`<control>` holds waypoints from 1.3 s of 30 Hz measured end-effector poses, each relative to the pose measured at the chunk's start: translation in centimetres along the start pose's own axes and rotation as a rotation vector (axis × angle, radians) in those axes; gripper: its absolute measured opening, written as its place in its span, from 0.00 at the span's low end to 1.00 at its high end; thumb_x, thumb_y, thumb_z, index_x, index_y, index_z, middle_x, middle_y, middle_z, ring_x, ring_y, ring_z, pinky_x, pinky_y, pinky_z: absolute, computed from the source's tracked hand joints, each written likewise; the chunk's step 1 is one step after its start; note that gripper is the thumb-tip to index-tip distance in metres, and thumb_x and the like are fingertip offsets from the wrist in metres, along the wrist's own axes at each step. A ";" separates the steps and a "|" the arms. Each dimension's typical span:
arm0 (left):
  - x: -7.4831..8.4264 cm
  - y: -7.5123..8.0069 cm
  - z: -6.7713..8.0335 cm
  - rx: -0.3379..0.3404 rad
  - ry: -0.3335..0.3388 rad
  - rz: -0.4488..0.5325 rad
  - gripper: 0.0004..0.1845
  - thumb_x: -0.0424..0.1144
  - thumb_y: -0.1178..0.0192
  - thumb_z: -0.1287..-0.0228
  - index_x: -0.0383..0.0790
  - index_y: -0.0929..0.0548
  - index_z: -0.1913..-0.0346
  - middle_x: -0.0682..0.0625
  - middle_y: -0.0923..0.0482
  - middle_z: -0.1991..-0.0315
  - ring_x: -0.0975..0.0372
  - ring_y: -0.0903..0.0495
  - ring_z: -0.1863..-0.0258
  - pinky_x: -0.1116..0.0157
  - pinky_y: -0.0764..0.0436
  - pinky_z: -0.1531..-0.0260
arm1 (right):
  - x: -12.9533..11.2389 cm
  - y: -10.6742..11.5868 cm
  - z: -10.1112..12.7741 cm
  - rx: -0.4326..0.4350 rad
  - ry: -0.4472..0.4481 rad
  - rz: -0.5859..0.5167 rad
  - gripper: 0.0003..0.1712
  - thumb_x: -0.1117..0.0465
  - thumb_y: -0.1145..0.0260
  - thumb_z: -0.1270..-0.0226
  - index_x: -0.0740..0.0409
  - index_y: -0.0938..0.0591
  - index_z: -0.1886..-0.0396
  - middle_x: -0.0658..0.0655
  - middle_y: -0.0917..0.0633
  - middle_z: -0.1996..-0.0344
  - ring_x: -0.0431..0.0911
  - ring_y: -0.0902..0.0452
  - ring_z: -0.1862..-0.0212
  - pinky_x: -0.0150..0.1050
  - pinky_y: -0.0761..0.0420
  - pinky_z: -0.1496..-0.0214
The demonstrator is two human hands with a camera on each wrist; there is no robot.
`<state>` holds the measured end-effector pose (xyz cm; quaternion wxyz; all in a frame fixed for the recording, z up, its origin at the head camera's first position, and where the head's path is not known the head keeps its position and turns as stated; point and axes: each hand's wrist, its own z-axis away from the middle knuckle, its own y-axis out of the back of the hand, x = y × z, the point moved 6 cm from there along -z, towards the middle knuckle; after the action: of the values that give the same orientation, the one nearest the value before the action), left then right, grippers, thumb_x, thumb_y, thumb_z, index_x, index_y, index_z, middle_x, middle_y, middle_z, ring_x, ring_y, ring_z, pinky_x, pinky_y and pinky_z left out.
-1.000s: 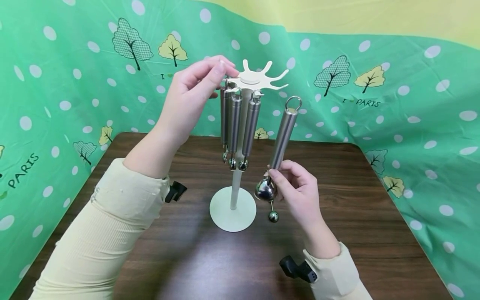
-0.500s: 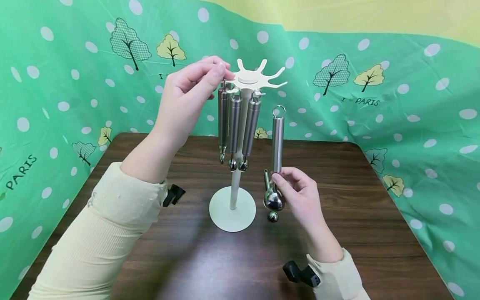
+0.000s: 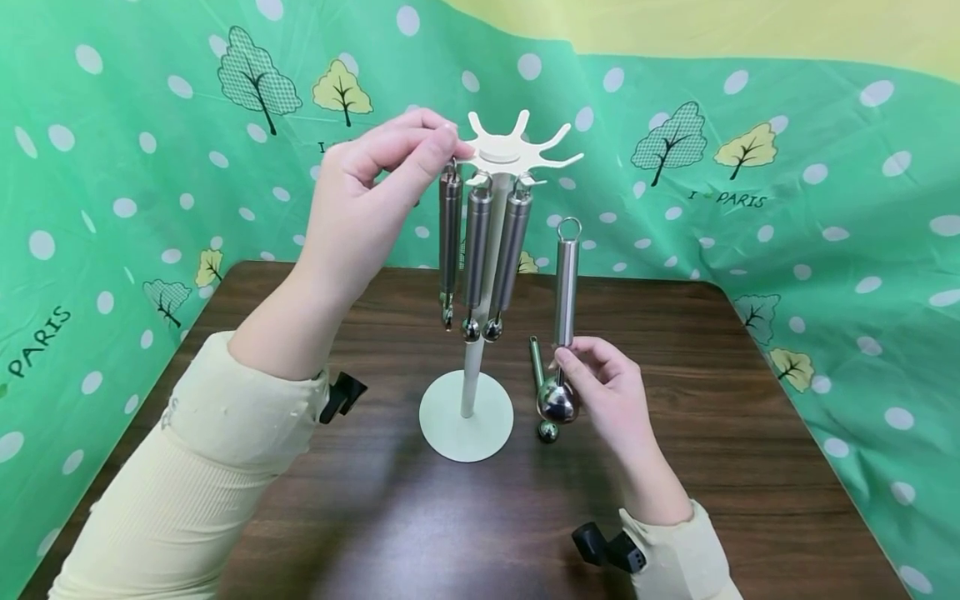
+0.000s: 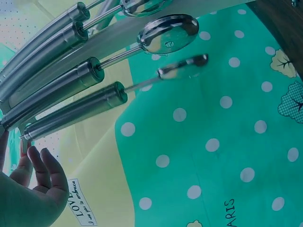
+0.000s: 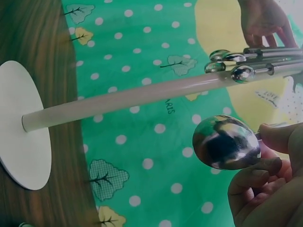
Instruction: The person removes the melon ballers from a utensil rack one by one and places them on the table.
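A cream utensil rack [image 3: 466, 417] stands mid-table, its pole rising to a star-shaped top [image 3: 517, 154]. Three steel utensils [image 3: 477, 250] hang from its arms. My left hand [image 3: 390, 179] pinches the rack's left arm, just above the leftmost utensil's loop. The left wrist view shows the hanging handles [image 4: 71, 111] and my left hand's fingers [image 4: 35, 170] by their ends. My right hand [image 3: 603, 383] pinches the neck of a steel scoop [image 3: 566, 283] and holds it upright to the right of the rack, ring end up. Its round bowl [image 5: 226, 142] sits against my fingers [image 5: 277, 137].
Another steel utensil with a ball end [image 3: 548, 431] lies on the dark wooden table [image 3: 712, 400] just behind the scoop. A green polka-dot cloth [image 3: 825, 208] with trees walls the table's back and sides. The rack's base [image 5: 21, 127] and pole [image 5: 142, 97] show in the right wrist view.
My right hand has swung the scoop from tilted to upright and lowered it a little. My left hand has stayed at the rack's top.
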<state>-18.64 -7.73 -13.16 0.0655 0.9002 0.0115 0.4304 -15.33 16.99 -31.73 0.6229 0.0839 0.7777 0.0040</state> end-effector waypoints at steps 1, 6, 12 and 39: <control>0.1 0.0 0.0 0.002 -0.003 -0.005 0.13 0.38 0.42 0.30 0.32 0.11 0.60 0.53 0.18 0.62 0.61 0.24 0.52 0.67 0.29 0.54 | 0.1 0.1 0.0 0.003 -0.007 0.008 0.16 0.70 0.36 0.33 0.42 0.17 0.70 0.41 0.16 0.79 0.33 0.31 0.82 0.27 0.31 0.81; 0.5 0.1 0.4 0.006 -0.021 -0.018 0.13 0.37 0.43 0.30 0.32 0.10 0.61 0.52 0.18 0.63 0.61 0.23 0.54 0.68 0.29 0.56 | 0.6 0.2 0.1 0.007 -0.039 0.013 0.09 0.69 0.35 0.33 0.51 0.17 0.69 0.41 0.16 0.79 0.34 0.28 0.81 0.28 0.29 0.80; 0.9 0.2 0.7 0.012 -0.037 -0.020 0.12 0.36 0.42 0.31 0.32 0.10 0.60 0.51 0.17 0.64 0.60 0.23 0.56 0.68 0.31 0.62 | 1.4 0.1 0.1 0.014 -0.053 0.015 0.03 0.70 0.36 0.32 0.63 0.18 0.67 0.42 0.16 0.79 0.34 0.26 0.78 0.27 0.28 0.77; -1.3 0.1 0.3 -0.058 -0.051 0.038 0.16 0.37 0.52 0.24 0.31 0.16 0.50 0.47 0.19 0.46 0.65 0.24 0.43 0.63 0.22 0.44 | 5.1 0.1 -0.4 -0.014 -0.165 0.012 0.04 0.70 0.38 0.31 0.69 0.19 0.64 0.44 0.17 0.79 0.35 0.23 0.74 0.27 0.22 0.71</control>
<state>-19.22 -7.91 -14.29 0.0835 0.9087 -0.0199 0.4086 -16.75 17.77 -36.55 0.6853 0.0844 0.7234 0.0060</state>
